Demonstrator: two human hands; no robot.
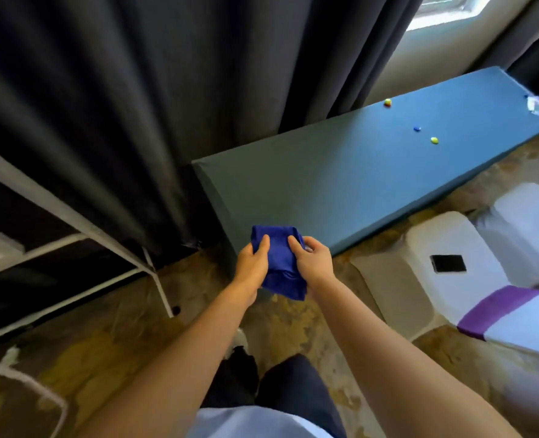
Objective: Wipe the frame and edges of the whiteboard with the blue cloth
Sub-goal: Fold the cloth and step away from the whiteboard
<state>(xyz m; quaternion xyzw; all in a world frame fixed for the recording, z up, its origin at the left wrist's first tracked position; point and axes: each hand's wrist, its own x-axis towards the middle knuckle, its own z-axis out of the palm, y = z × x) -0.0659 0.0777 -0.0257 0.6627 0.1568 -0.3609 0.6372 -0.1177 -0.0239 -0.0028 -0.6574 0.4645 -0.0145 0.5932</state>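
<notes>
A blue cloth (pixel 280 262) hangs bunched between both hands at the middle of the head view. My left hand (pixel 251 267) grips its left side, thumb on top. My right hand (pixel 313 263) holds its right side, fingers curled over the fabric. Behind the cloth a long teal-green board (pixel 350 175) leans against the wall and stretches up to the right. Small yellow and blue magnets (pixel 433 140) sit on its surface. A white metal frame (pixel 72 216) slants across the left, in front of the dark curtain; I cannot tell whether it belongs to a whiteboard.
A dark curtain (pixel 135 105) covers the wall at left. White covered chairs (pixel 451 270) stand at right, one with a black phone (pixel 448 263) on it, another with a purple band (pixel 495 311). The floor is mottled brown. A window (pixel 445 11) is at the top right.
</notes>
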